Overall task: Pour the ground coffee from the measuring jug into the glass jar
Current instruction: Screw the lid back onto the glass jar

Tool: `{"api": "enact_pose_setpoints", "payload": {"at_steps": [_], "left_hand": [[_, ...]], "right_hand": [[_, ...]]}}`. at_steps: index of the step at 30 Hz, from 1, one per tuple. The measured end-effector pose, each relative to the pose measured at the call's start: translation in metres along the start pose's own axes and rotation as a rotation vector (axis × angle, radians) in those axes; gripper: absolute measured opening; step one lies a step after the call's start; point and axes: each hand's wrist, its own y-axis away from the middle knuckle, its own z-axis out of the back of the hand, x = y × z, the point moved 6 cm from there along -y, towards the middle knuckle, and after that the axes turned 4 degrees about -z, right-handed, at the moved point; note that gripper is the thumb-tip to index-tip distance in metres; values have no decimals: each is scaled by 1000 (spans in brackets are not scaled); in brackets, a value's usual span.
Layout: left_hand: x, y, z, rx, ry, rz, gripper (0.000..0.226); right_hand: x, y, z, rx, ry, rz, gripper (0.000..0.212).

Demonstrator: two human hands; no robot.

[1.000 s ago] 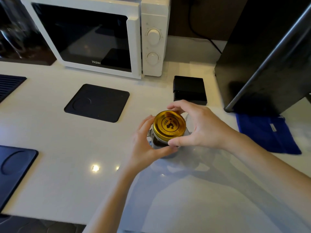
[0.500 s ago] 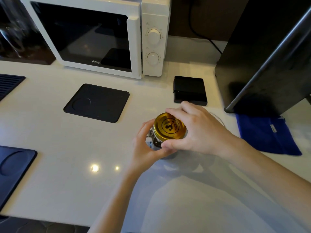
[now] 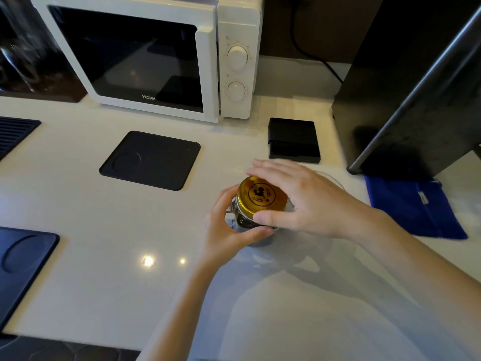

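Here the glass jar (image 3: 247,220) stands upright on the white counter (image 3: 104,230), its round gold metal lid (image 3: 261,195) facing up. The left hand (image 3: 223,227) clasps the clear body from the side; the right hand (image 3: 307,201) grips the lid's rim from above.

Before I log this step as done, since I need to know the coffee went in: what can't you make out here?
- Jar contents: head view; the gold lid and both hands cover the glass jar.
- Whether the lid is tight: right hand hides its far rim.
- Measuring jug: only a faint clear rim behind the right hand; unsure.
- Lid print: too small.
- Left hand grips the jar.
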Motion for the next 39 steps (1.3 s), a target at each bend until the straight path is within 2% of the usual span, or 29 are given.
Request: {"api": "enact_pose_setpoints", "payload": {"at_steps": [1,3,6,9,11,13,15,18,20,21,25,33,39], "left_hand": [[-1,0,0,-1,4,-3,68],[-1,-1,0,-1,2,-12,69],[-1,0,0,4,-7,-14,71],[0,0,0,4,-9,1,74],[1,0,-1,-2,-12,1,76],[1,0,0,-11,-12,-2,77],[0,0,0,-11,-3,-1,76],[1,0,-1,4,9,8,74],[0,0,-1,18,2,-2,73],[-1,0,-1,22,0,-4,73],[-3,0,-2,29,1,-5,72],[-7,-1,1,1,11,-4,62],[-7,0,10,-18,-63,-19,61]], "right_hand": [[0,1,-2,40,-29,-4,67],[-2,4,0,4,-31,-20,59],[-3,5,17,-209,137,-53,47],[0,4,29,-344,136,-8,44],[5,0,23,-259,122,59,40],[4,-3,9,-37,72,51,63],[2,-2,3,62,56,26,74],[3,-4,17,-115,108,-12,58],[3,-6,29,-212,151,-30,57],[2,-8,30,-199,153,-19,59],[2,-11,11,65,71,16,78],[-1,-4,-3,-239,47,-49,71],[2,-2,-9,-292,56,-80,71]]}}
